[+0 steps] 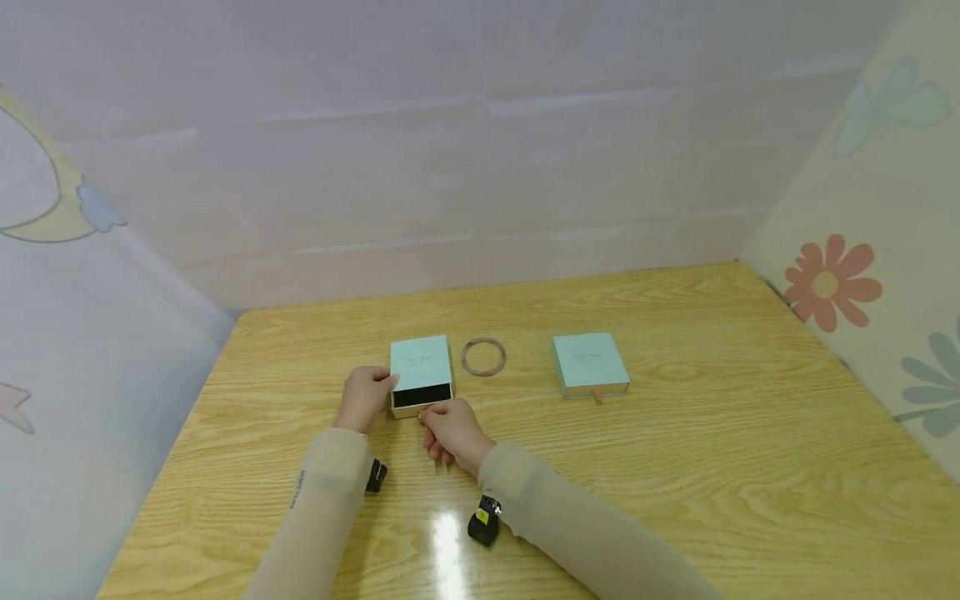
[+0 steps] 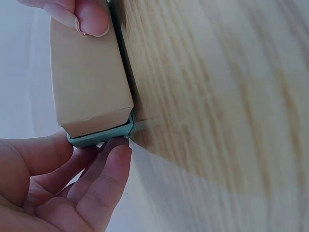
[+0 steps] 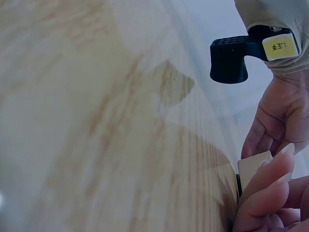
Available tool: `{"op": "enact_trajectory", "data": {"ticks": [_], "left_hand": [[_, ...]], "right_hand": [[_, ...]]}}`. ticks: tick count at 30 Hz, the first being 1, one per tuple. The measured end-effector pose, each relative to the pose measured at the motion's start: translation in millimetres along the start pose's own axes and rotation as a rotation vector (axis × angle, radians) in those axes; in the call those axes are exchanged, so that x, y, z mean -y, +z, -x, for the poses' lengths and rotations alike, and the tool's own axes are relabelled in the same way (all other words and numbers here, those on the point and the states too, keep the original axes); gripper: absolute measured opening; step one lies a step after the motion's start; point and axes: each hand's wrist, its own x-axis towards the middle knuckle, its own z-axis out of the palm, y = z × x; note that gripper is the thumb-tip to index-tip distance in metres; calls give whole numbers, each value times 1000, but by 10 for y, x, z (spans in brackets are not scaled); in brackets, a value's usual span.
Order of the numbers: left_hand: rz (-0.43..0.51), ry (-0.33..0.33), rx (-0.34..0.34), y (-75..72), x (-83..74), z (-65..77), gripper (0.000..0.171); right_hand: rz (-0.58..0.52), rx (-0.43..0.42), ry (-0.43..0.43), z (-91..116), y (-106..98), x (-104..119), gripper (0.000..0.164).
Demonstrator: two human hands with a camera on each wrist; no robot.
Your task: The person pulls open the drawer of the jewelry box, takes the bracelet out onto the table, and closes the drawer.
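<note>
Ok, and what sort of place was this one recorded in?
Probably a staged recording corner, though a decorated room is possible: a wood-grain table sits against a creased, sheet-like backdrop, and a large reddish cartoon flower decorates the wall covering on the right.

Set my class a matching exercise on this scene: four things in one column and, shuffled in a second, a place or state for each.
Column one:
1. Bangle
2. Right-hand box
3. Drawer of the left-hand box
4. Left hand

Column two:
A. Pulled partly out, black inside
B. Gripping a box at its left side
C. Lying between the two boxes
D. Closed, with a tab at its near side

Pairs: 1-C; 2-D; 3-A; 4-B
</note>
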Motion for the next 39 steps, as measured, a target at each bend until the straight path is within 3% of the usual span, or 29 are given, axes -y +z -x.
{"op": "enact_trajectory", "data": {"ticks": [30,39], "left_hand": [[-4,-3,-3,-4,-18,11,34],[12,14,-11,21,169,-166,33]], "right_hand": [[-15,-8,-15,-69,-2,-13,21],[-8,-13,-11,-79,6,-9,21]]}}
